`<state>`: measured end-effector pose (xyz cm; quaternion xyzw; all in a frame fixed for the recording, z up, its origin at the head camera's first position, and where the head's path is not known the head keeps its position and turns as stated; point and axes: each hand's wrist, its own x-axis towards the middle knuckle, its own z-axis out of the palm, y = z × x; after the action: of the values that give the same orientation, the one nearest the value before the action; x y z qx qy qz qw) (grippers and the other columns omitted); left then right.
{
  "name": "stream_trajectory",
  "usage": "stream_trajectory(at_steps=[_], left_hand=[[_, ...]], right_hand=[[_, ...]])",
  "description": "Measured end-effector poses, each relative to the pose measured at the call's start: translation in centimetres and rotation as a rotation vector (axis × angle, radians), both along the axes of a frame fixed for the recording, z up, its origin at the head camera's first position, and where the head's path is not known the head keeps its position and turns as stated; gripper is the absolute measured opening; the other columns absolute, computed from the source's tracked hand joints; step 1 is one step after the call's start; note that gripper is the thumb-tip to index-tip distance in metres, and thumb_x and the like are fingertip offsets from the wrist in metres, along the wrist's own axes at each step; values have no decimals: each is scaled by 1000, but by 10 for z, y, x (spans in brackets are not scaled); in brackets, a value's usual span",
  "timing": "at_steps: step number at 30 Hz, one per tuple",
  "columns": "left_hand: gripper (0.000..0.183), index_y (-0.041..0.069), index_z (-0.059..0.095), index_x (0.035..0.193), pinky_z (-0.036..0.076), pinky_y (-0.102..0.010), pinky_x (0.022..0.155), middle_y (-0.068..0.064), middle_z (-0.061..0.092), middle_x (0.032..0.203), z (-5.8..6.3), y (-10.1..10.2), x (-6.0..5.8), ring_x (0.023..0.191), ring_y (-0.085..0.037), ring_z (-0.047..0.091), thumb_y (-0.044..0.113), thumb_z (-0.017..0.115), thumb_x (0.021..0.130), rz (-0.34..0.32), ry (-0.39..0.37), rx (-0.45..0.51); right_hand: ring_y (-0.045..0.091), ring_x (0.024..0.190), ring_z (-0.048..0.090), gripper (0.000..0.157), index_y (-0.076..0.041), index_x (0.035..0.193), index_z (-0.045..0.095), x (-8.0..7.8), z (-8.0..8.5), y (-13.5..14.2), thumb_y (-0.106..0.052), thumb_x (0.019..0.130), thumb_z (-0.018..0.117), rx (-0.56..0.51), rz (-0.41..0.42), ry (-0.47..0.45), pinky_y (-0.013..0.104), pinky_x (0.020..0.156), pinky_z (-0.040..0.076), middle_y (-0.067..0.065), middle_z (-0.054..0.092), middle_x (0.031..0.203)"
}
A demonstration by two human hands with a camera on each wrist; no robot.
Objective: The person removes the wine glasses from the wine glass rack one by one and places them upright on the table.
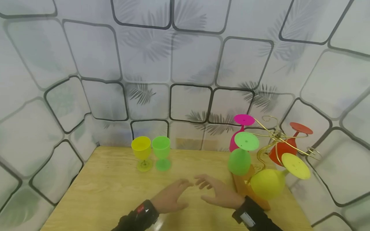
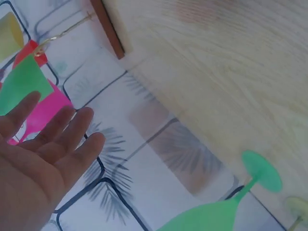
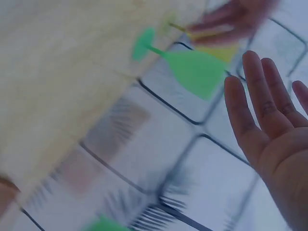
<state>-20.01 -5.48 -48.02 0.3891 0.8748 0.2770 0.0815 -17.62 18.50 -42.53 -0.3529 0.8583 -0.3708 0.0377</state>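
Observation:
Both hands hover over the middle of the wooden table, facing each other with loosely bent fingers and nothing in them. The left hand [image 1: 170, 196] is nearest the two upright goblets at the back left, a yellow goblet [image 1: 141, 148] and a green goblet [image 1: 162, 148]. Close to the rack at the right is the right hand [image 1: 221, 192]. From this gold wire rack [image 1: 261, 154] on a wooden base hang upside-down goblets: a pink goblet [image 1: 244, 120], a second green goblet [image 1: 240, 161], a red goblet [image 1: 284, 150] and a large yellow goblet [image 1: 268, 183].
The light wooden table [image 1: 115, 183] meets a patterned wall covering [image 1: 193, 57] along its back edge. More of that covering rises on the left and right sides. The rack's brown wooden base [image 1: 261, 202] lies near the table's right edge. Each wrist wears a dark strap.

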Motion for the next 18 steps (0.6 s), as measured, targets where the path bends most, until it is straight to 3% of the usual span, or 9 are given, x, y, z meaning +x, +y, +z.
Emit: stream_trajectory(at_steps=[3, 7, 11, 14, 16, 18], left_hand=[[61, 18, 41, 139, 51, -40, 95, -6, 46, 140, -1, 2, 5, 121, -25, 53, 32, 64, 84, -39, 9, -13], [58, 20, 42, 138, 51, -34, 95, -2, 48, 137, 1, 4, 11, 119, -20, 54, 32, 64, 85, -86, 21, -32], [58, 20, 42, 137, 51, -32, 96, -2, 48, 136, 5, 5, 16, 119, -18, 54, 33, 64, 86, -120, 25, -39], [58, 20, 42, 137, 51, -32, 94, -2, 49, 135, 7, 5, 18, 118, -17, 54, 34, 64, 86, -138, 22, -45], [58, 18, 42, 137, 52, -31, 94, -3, 49, 134, 8, 5, 18, 117, -17, 55, 33, 64, 86, -151, 21, -52], [57, 17, 43, 137, 52, -29, 93, -3, 50, 132, 9, 6, 19, 115, -16, 56, 32, 64, 86, -163, 22, -56]], right_hand=[[17, 101, 61, 53, -12, 134, 43, 16, 41, 5, -13, 86, 66, -15, 39, 114, 28, 85, 54, 5, 62, 115], [13, 102, 61, 55, -8, 132, 46, 45, 108, 20, -6, 82, 69, -11, 66, 320, 22, 87, 53, 2, 63, 116], [6, 100, 61, 51, -6, 128, 52, 63, 174, 45, -12, 81, 72, 41, 54, 500, 11, 88, 49, -3, 64, 113], [0, 99, 60, 56, -5, 126, 53, 58, 216, 70, -6, 75, 76, 103, -2, 603, 6, 86, 47, -8, 64, 112], [-6, 98, 58, 63, -7, 128, 53, 49, 238, 89, 3, 70, 76, 161, -95, 620, 4, 83, 46, -14, 63, 113], [-12, 97, 56, 62, -13, 129, 53, 36, 255, 109, 2, 73, 74, 258, -231, 611, 2, 77, 46, -21, 60, 113]])
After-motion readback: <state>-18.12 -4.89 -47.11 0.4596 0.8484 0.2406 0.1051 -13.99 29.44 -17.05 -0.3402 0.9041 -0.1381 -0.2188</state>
